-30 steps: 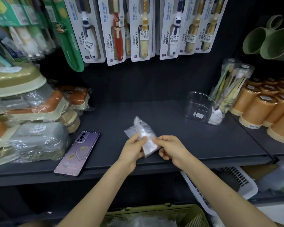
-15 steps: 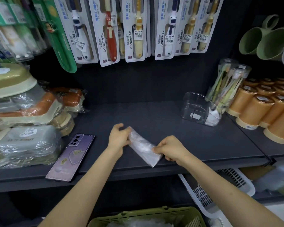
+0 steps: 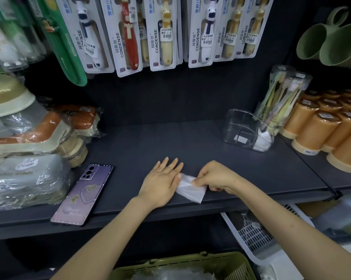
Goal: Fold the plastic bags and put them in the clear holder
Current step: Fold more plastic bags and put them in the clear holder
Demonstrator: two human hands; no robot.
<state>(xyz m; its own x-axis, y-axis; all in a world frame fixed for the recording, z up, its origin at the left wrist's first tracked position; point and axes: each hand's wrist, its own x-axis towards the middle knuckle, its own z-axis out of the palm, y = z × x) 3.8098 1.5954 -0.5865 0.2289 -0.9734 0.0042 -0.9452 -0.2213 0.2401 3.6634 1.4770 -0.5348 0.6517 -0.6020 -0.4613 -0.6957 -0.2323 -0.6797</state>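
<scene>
Plastic bag lies flat at front edge of shelf, between hands. Left hand flat, fingers straight, presses bag's left part, likely setting crease. Right hand fingers curled, pinch bag's right edge, likely keeping it taut. Clear holder well apart, back right.

1 wide head-worn view, facing forward and down, close over the dark shelf
</scene>
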